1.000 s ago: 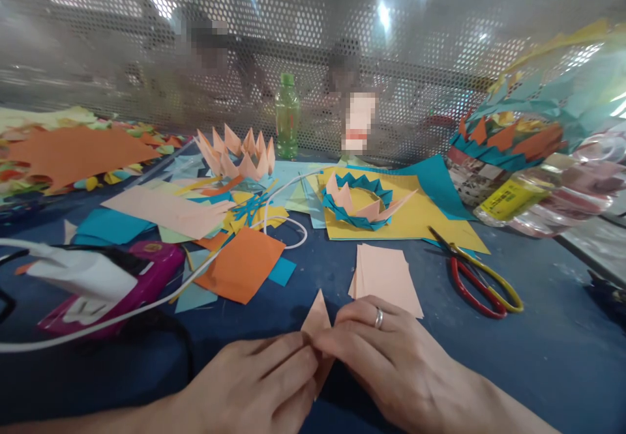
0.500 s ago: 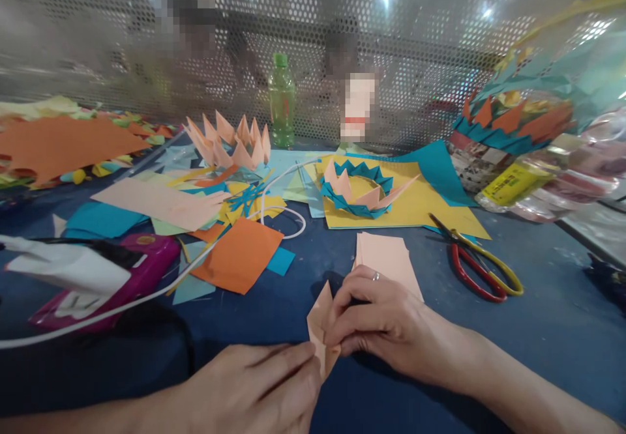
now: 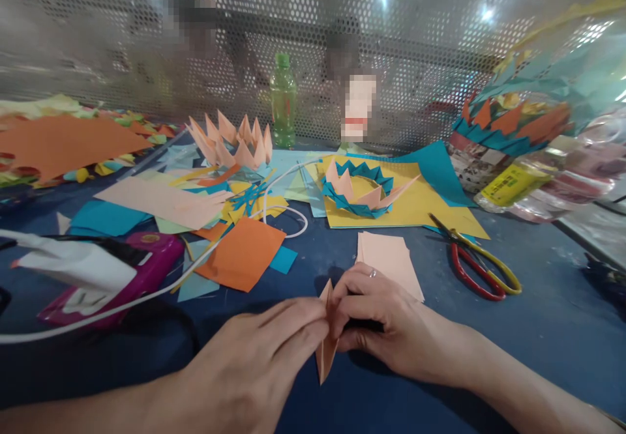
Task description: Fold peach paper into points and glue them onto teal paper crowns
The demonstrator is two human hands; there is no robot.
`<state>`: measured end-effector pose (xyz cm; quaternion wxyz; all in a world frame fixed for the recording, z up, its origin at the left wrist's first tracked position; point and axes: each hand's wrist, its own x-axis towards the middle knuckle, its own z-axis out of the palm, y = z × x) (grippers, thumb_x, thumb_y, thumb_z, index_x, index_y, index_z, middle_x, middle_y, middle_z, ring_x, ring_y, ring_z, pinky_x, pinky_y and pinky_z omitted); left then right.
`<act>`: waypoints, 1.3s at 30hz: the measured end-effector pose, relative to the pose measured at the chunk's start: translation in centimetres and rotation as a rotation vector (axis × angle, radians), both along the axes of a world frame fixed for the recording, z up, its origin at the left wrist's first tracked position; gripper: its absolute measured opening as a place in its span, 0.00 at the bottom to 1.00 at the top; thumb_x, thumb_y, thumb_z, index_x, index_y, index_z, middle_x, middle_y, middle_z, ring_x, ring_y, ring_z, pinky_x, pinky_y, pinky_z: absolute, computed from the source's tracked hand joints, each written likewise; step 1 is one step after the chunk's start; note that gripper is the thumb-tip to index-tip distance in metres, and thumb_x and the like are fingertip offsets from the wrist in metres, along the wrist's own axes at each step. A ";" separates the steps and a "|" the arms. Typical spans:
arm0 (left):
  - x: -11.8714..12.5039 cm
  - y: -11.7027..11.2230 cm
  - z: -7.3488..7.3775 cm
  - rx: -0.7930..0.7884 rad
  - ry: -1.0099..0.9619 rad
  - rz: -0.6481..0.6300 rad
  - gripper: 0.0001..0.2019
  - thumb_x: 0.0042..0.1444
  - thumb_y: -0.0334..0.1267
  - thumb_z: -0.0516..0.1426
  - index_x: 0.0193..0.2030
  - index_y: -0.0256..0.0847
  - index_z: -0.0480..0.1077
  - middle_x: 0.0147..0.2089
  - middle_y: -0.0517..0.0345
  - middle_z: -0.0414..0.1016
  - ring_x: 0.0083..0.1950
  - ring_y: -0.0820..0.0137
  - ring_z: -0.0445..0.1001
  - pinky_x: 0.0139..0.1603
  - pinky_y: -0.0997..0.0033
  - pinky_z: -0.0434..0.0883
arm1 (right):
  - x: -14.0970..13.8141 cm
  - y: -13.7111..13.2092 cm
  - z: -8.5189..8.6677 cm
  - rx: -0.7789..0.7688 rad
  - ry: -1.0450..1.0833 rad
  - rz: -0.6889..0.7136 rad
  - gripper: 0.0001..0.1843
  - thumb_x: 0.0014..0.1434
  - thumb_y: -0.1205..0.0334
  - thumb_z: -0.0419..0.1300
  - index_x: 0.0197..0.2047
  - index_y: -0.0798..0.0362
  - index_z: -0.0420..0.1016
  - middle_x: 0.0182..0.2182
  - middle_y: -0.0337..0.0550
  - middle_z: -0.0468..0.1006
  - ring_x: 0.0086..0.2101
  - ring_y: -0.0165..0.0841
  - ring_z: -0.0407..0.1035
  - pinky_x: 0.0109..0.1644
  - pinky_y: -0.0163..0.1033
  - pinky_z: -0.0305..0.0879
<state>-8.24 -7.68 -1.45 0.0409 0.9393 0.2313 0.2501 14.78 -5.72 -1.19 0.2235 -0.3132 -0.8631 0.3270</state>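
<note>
A folded peach paper piece [image 3: 326,356], narrow and pointed at both ends, stands between my hands on the blue table. My left hand [image 3: 278,339] presses its fingertips against the left side of the paper. From the right, my right hand [image 3: 376,320], with a ring on one finger, pinches the same piece; its fingertips are partly hidden. Just beyond my right hand lies a stack of peach paper rectangles [image 3: 388,258]. Farther back, a ring of blue folded paper with several peach points [image 3: 362,189] rests on yellow sheets [image 3: 430,199].
Scissors [image 3: 479,258] lie at right. A peach folded-paper ring [image 3: 235,144] and green bottle [image 3: 283,101] stand behind. At left are orange squares [image 3: 242,255], a purple power strip [image 3: 112,284] and a white cable [image 3: 147,297]. A perforated metal panel [image 3: 303,17] closes the back.
My left hand has moved forward and right along the paper. The peach piece, wider and partly spread before, is now pressed into a narrower shape. My right hand keeps its hold.
</note>
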 end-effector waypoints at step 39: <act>0.6 3.2 0.2 -0.672 -0.095 -0.087 0.13 0.59 0.24 0.58 0.36 0.49 0.78 0.42 0.64 0.74 0.47 0.75 0.72 0.52 0.77 0.66 | 1.4 -1.3 0.4 0.300 -0.034 0.167 0.22 0.51 0.81 0.51 0.43 0.53 0.77 0.39 0.37 0.81 0.37 0.31 0.65 0.45 0.38 0.64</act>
